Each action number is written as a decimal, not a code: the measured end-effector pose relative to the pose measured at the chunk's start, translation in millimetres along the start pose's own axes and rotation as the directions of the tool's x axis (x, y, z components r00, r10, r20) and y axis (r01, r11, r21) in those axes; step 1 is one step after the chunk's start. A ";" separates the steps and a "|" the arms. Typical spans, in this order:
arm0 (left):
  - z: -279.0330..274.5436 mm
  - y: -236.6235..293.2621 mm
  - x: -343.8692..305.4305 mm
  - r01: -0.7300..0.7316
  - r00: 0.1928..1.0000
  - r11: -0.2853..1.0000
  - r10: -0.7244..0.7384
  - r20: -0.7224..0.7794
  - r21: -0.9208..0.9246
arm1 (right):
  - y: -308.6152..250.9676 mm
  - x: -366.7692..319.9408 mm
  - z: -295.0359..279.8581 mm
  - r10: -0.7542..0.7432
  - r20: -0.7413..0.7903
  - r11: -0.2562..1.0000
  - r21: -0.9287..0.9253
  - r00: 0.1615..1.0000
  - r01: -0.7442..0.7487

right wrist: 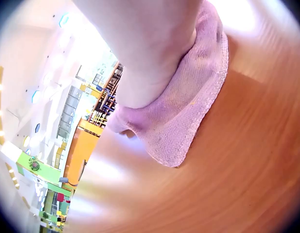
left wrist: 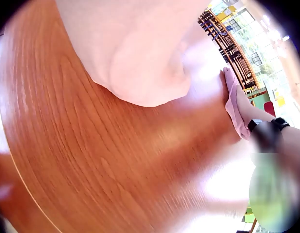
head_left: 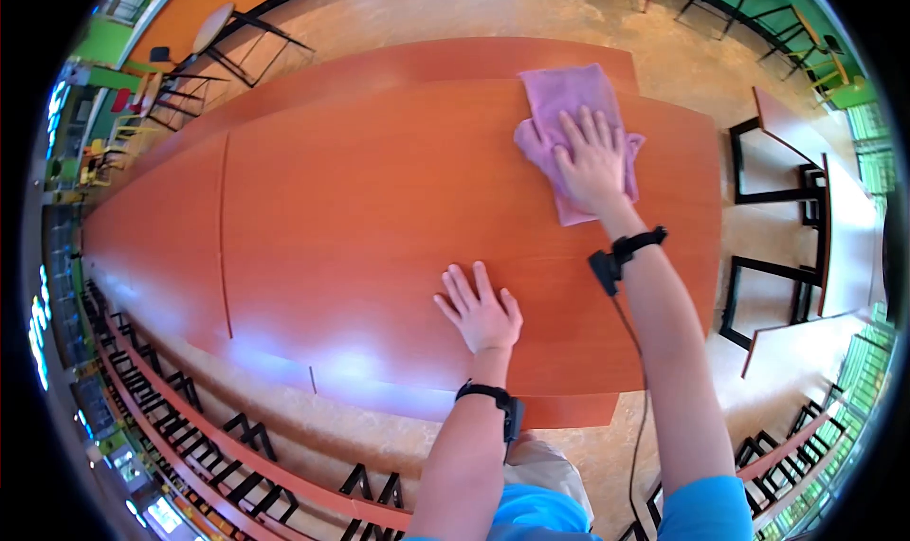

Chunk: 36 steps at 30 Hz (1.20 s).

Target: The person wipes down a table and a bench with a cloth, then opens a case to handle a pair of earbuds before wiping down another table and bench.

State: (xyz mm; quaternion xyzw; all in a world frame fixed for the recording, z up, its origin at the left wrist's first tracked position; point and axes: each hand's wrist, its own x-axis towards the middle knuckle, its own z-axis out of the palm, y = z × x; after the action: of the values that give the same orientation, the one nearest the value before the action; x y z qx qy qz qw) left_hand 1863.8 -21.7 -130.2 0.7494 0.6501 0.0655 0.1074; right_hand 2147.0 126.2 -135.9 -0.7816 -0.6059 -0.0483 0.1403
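Observation:
A pink-purple cloth (head_left: 569,96) lies rumpled on the reddish-brown table (head_left: 379,162), near its far right part. The right hand (head_left: 594,162) presses flat on it with fingers extended. In the right wrist view the cloth (right wrist: 184,111) spreads under the right hand (right wrist: 145,73). The left hand (head_left: 483,318) rests on the bare tabletop near the close edge, fingers spread, holding nothing. In the left wrist view the left hand (left wrist: 140,63) shows only as its heel on the wood, its fingers hidden; the cloth (left wrist: 232,104) shows at the right under the other hand.
Folded tables (head_left: 848,228) with black frames stand at the right. Chairs (head_left: 213,34) are at the upper left and upper right. Long red benches or tables (head_left: 284,475) run along the lower left. A cable (head_left: 645,399) hangs from the right wrist's band.

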 end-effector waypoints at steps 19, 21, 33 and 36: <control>-1.9 -3.1 -2.6 -0.015 0.999 0.997 0.019 0.051 -0.077 | 130.5 -302.9 -71.3 0.362 0.002 0.837 -0.440 0.932 -0.325; -2.0 -3.5 -0.5 -0.029 0.999 0.994 0.034 0.043 -0.105 | 101.2 -351.9 -72.4 0.401 0.010 0.838 -0.408 0.916 -0.362; -64.6 -248.3 -27.4 -0.506 0.786 0.609 0.617 -0.036 -0.611 | -246.7 -398.1 -46.8 0.400 0.158 0.879 -0.344 0.903 -0.329; -96.7 -405.0 -18.7 -0.321 0.946 0.838 0.306 -0.106 -0.441 | -326.9 -371.6 -40.0 0.317 0.239 0.925 -0.293 0.918 -0.243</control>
State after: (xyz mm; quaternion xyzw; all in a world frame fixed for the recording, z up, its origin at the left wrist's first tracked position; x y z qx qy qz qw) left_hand 1449.2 20.6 -135.5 0.7987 0.4871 0.2433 0.2562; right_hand 1739.7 -157.8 -136.2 -0.8710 -0.4892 0.0059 -0.0446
